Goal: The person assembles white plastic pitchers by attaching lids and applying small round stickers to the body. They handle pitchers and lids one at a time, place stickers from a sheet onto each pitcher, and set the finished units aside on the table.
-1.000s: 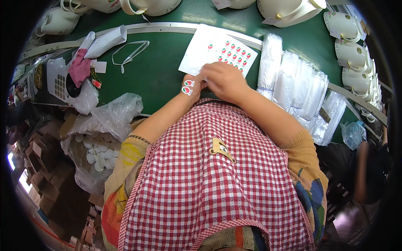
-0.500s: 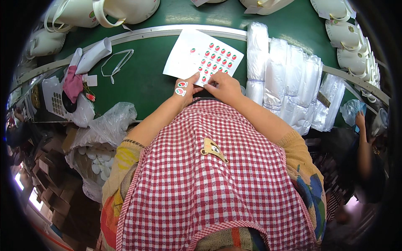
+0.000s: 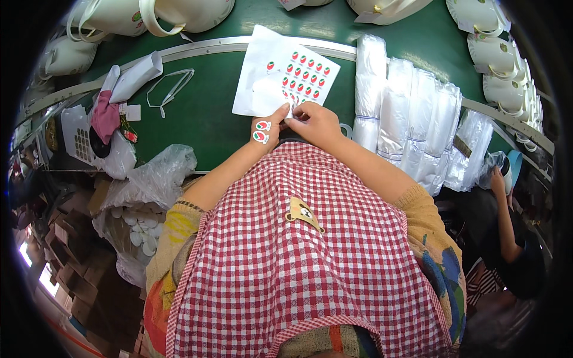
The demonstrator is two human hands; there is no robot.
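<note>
A white sheet of small red-and-green oval stickers (image 3: 253, 90) is tilted over the green worktable, its lower edge between my hands. My left hand (image 3: 273, 126) grips that edge, thumb on top and its other fingers mostly hidden. Two loose stickers (image 3: 261, 132) cling to the back of this hand near the thumb. Close beside it, my right hand (image 3: 317, 125) has its thumb and forefinger pinched together at the sheet's lower edge, over the bottom stickers. Whether a single sticker is between these fingertips cannot be made out.
Bundled clear plastic bags (image 3: 368, 89) lie to the right. White mugs (image 3: 191, 13) line the far side beyond a metal rail (image 3: 209, 48). At left are a pink cloth (image 3: 105, 122) and an open plastic sack (image 3: 140, 224) of white pieces. Another person's arm (image 3: 506, 230) works at far right.
The sticker sheet has turned and shifted slightly left. My right fingertips have drawn closer to my left thumb at its lower edge. The other person's hand has moved left and down.
</note>
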